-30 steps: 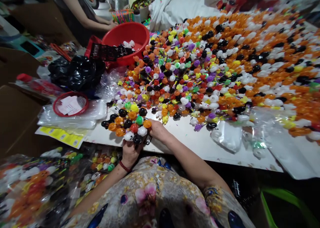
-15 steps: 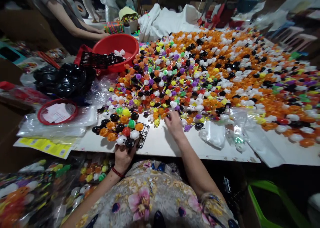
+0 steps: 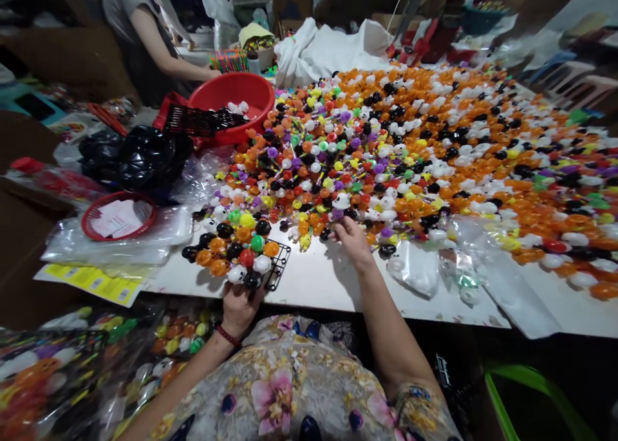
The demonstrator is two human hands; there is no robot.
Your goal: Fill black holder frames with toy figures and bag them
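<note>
My left hand (image 3: 241, 306) grips the near edge of a black plastic grid rack (image 3: 279, 267) at the table's front edge. Round-headed toys (image 3: 246, 257) in orange, black, white, green, red and yellow fill most of the rack; its right end shows bare grid. The left fingertips are partly hidden under the toys. To the right, my right hand (image 3: 351, 240) is at the near edge of a big heap of similar small toys (image 3: 338, 164). Its fingers are closed together beside a small black piece; what they hold, if anything, I cannot make out.
A red basin (image 3: 261, 100) with black racks across its rim stands behind left. Nearer are black plastic bags (image 3: 145, 154), a red basket (image 3: 153, 222) with paper slips and clear bags (image 3: 168, 228). More clear packaging (image 3: 415, 270) lies right. Another person (image 3: 149, 42) works back left.
My right hand has moved slightly right along the edge of the heap. The left hand keeps its grip on the rack. The whole view has shifted a little.
</note>
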